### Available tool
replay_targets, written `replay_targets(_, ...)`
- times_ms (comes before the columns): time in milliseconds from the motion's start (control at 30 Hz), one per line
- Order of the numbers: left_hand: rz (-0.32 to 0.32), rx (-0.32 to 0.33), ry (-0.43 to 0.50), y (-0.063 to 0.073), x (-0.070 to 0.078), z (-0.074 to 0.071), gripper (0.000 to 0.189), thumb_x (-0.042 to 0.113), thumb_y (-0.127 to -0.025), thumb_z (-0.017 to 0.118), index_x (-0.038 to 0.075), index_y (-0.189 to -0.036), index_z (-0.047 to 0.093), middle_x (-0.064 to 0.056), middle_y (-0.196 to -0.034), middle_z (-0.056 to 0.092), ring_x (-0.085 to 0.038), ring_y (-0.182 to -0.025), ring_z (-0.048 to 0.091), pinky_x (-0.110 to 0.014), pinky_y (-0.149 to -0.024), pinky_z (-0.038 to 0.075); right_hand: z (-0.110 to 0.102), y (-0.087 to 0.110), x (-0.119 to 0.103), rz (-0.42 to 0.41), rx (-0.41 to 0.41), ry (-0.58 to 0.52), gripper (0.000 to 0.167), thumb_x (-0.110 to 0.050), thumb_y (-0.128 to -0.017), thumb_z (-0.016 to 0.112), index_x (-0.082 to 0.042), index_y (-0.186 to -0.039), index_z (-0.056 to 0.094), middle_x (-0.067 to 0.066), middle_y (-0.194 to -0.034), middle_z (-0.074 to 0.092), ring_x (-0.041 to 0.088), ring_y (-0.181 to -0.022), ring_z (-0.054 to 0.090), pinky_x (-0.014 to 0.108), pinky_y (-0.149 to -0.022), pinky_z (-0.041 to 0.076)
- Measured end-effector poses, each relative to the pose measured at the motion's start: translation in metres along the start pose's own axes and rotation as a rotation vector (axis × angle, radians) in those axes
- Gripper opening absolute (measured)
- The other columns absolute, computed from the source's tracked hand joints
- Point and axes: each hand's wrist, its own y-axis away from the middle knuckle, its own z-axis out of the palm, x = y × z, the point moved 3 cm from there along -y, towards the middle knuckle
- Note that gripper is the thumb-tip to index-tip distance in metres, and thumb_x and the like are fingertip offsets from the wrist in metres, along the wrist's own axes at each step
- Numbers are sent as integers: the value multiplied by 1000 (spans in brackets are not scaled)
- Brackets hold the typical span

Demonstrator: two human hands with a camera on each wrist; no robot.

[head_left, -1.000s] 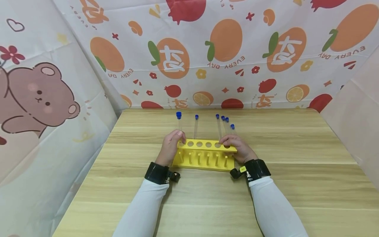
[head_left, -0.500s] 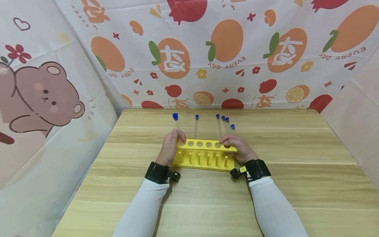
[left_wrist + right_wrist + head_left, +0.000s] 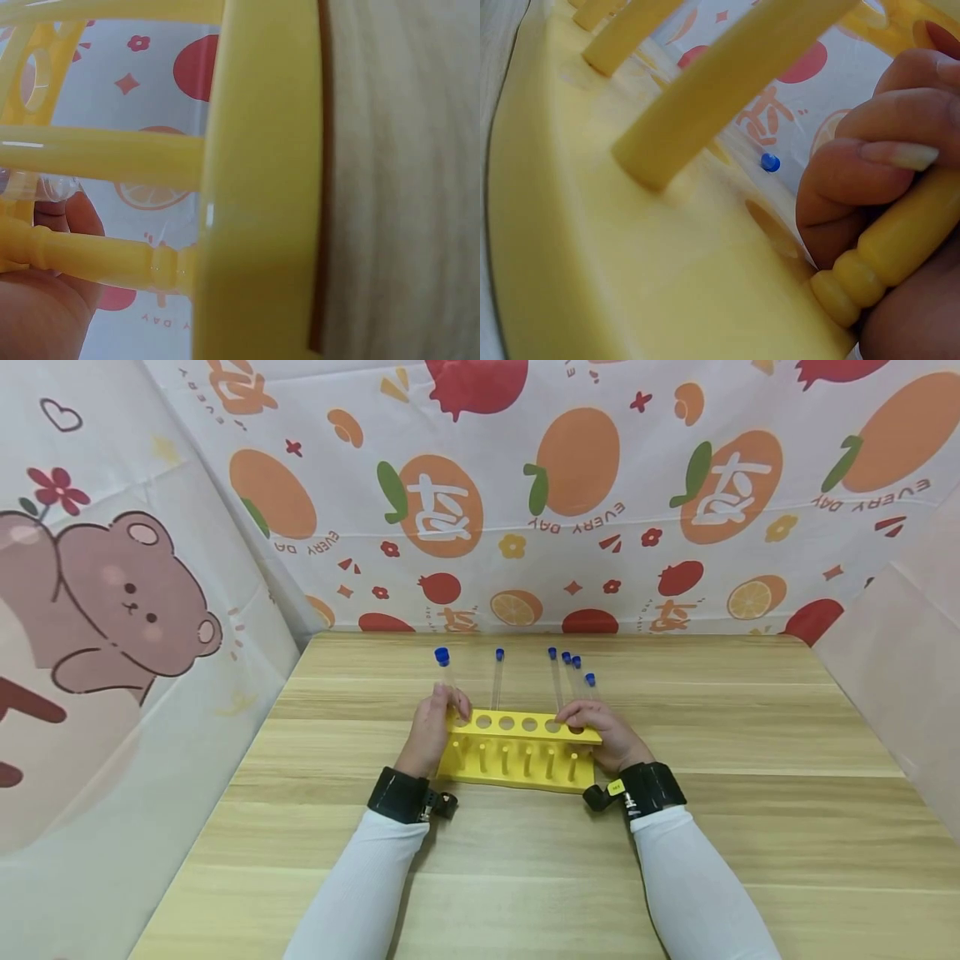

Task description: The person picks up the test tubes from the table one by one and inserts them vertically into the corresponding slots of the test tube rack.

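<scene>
A yellow test tube rack (image 3: 517, 781) stands on the table, with one row of holes in its top plate and a row of pegs below. At its left end my left hand (image 3: 431, 731) pinches a clear test tube (image 3: 448, 675) with a blue cap, leaning left. In the left wrist view the rounded end of the test tube (image 3: 60, 186) shows just below the top plate, beside my fingers. My right hand (image 3: 606, 737) holds the rack's right end; in the right wrist view its fingers (image 3: 855, 180) curl round the end post (image 3: 907, 240).
Behind the rack lie several more blue-capped test tubes, one test tube (image 3: 497, 681) left of centre and the others, such as this test tube (image 3: 557, 681), grouped to the right. The wooden table (image 3: 750, 760) ends at a printed cloth (image 3: 480, 568) at the back.
The capped top of the test tube in my left hand has tilted left and slightly down. My right hand and the rack stay in place.
</scene>
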Motion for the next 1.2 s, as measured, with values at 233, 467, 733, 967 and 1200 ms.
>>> replay_targets(233, 6, -3, 0, 0, 1, 0, 76, 61, -101, 19, -3, -79, 54, -13, -83, 54, -24, -88, 51, -38, -101, 32, 0, -1, -1, -6, -6, 2, 33, -3, -91, 46, -20, -84, 74, -6, -91, 64, 7, -72, 54, 20, -59, 49)
replay_targets(467, -37, -3, -34, -2, 0, -1, 41, 29, -105, 41, -2, -81, 55, -6, -83, 57, -21, -86, 53, -35, -88, 40, 0, -1, -1, 4, -2, -9, 33, -3, -91, 46, -20, -84, 74, -6, -93, 64, 8, -73, 55, 21, -59, 49)
replay_targets(733, -103, -14, -39, -2, -2, -1, 31, 23, -102, 52, -5, -92, 59, -7, -86, 58, -17, -85, 54, -29, -82, 43, 0, -1, -1, -1, 3, 8, 32, -4, -91, 48, -20, -83, 74, -6, -92, 64, 8, -75, 54, 21, -60, 49)
replay_targets(967, -70, -14, -52, 0, -1, 0, 27, 18, -101, 53, -6, -101, 64, -15, -94, 63, -15, -86, 57, -25, -82, 46, 1, 0, 1, -14, -4, 20, 32, -3, -92, 47, -19, -84, 74, -5, -91, 64, 7, -71, 55, 20, -60, 48)
replay_targets(1200, -97, -19, -33, 2, -2, 1, 25, 15, -99, 54, -7, -110, 60, -26, -105, 59, -16, -87, 55, -24, -78, 45, 1, 2, 2, -24, -20, 19, 31, -4, -92, 47, -19, -85, 73, -5, -91, 64, 7, -69, 55, 20, -59, 49)
